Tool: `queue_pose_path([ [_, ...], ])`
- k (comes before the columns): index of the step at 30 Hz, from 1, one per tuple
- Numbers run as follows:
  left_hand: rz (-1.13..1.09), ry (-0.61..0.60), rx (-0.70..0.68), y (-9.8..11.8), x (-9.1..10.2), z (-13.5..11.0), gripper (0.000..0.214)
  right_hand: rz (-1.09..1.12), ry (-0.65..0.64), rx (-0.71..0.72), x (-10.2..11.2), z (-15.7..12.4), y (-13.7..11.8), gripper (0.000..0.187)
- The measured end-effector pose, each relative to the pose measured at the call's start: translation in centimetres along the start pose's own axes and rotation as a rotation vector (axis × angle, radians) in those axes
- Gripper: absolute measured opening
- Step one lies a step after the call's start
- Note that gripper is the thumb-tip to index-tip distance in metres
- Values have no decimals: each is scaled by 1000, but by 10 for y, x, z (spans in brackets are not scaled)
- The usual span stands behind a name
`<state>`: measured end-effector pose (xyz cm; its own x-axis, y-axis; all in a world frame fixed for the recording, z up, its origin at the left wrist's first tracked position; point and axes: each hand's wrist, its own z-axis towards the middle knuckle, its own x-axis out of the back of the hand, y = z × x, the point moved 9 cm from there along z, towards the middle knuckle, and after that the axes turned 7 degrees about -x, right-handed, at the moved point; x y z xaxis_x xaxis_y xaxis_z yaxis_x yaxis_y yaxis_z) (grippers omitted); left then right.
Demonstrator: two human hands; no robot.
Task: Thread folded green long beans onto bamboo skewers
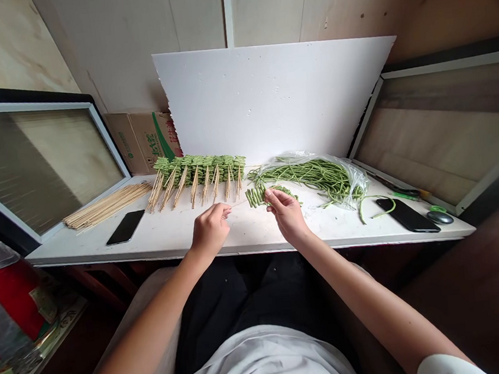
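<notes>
My left hand [210, 230] pinches a thin bamboo skewer [239, 204], which points right toward the beans. My right hand [286, 214] grips the end of a folded bundle of long green beans [256, 197], and a few loose strands trail from it. Beside the hands, a row of bean bundles threaded on bamboo skewers [198, 170] lies with the sticks pointing toward me. To the right, a heap of long green beans [315, 177] rests on a clear plastic bag [350, 181].
A loose pile of bamboo skewers [107, 205] and a black phone [126, 227] lie at the left of the white counter [246, 238]. A second phone [407, 215], a computer mouse [440, 217] and scissors [394, 186] sit at the right. A white foam board [276, 98] stands behind, beside a cardboard box [142, 142].
</notes>
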<state>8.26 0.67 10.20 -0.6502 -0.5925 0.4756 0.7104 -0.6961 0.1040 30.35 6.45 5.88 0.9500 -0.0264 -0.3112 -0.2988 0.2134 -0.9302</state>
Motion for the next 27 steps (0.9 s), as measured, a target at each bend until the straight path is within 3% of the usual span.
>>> queue_pose_path([
  [10,-19,-21,25,-4,-2,0,33,-32,19,11,5,4,2,41],
  [20,-22,-26,44,-16,-3,-1,26,94,29,-93,21,16,12,65],
  [27,2,-174,139,-46,-23,-14,24,42,104,-152,46,31,34,58],
])
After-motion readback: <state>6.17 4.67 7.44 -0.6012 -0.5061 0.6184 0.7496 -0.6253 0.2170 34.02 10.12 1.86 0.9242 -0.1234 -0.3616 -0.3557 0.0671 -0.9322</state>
